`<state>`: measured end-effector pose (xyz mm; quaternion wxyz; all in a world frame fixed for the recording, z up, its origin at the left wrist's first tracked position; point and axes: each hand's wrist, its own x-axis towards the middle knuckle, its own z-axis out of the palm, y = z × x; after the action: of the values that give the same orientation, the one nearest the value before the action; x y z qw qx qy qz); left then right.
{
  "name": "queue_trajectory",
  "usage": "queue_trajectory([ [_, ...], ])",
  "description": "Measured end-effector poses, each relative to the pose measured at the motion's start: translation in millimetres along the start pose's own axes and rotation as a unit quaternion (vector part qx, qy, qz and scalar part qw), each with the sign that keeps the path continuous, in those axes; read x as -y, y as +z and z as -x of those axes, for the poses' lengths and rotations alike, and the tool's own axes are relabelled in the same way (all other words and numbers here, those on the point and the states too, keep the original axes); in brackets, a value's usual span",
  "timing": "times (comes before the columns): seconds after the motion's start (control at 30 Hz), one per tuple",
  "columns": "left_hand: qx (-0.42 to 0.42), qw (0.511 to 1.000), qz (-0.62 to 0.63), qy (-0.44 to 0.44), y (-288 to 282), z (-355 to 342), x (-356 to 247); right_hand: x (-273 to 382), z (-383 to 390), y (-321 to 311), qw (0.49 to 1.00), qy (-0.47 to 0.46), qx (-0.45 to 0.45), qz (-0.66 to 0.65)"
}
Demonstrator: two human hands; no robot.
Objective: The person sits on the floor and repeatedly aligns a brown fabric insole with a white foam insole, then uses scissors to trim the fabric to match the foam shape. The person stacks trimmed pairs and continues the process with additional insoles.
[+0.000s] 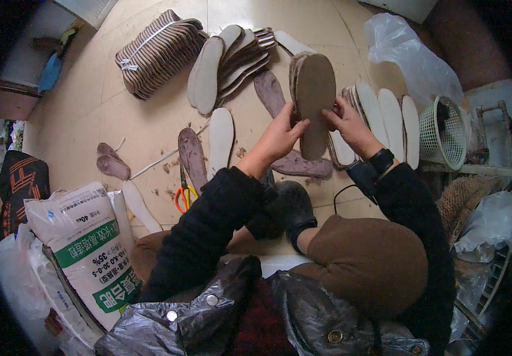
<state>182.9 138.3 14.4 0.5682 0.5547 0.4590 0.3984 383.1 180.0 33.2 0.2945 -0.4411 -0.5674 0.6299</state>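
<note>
Both hands grip a thick stack of brown insoles (313, 80) held upright over the floor. My left hand (285, 129) has its fingers round the lower left side, and my right hand (342, 120) holds the right side, its thumb on the brown face. A row of white insoles (386, 124) stands to the right. Purple-grey insoles (190, 151) lie among dark scraps, beside a single white insole (221, 139). Orange-and-yellow-handled scissors (182, 200) lie to the left. Further back are piled white insoles (203, 77) and a tied striped bundle (149, 53).
The tiled floor (78, 148) spreads around me. Printed sacks (72, 225) and a black-and-orange bag (16, 202) are at the left. A plastic basket (431, 139), a clear plastic bag (404, 53) and a metal rack (487, 172) are at the right. A black device (359, 181) with a cable sits beside my right wrist.
</note>
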Motion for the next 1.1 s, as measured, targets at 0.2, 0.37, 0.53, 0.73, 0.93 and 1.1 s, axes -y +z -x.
queue_trajectory([
  [0.2,-0.057,0.976,0.138,-0.156,37,-13,41,-6,18,-27,0.980,0.072,-0.176,0.050],
  [0.37,-0.016,0.983,0.056,-0.173,81,-38,83,0,49,-69,0.959,0.054,-0.279,-0.005],
  [0.53,-0.056,0.986,-0.003,-0.157,120,-60,89,9,61,-80,0.958,0.022,-0.285,0.003],
  [0.73,-0.013,0.977,-0.119,-0.178,124,-74,101,12,63,-77,0.966,0.028,-0.256,0.002],
  [0.93,0.082,0.932,-0.291,-0.200,67,-61,118,11,71,-71,0.964,0.034,-0.261,-0.032],
  [1.1,0.067,0.853,-0.516,-0.039,7,-25,119,6,64,-58,0.977,0.026,-0.209,-0.021],
])
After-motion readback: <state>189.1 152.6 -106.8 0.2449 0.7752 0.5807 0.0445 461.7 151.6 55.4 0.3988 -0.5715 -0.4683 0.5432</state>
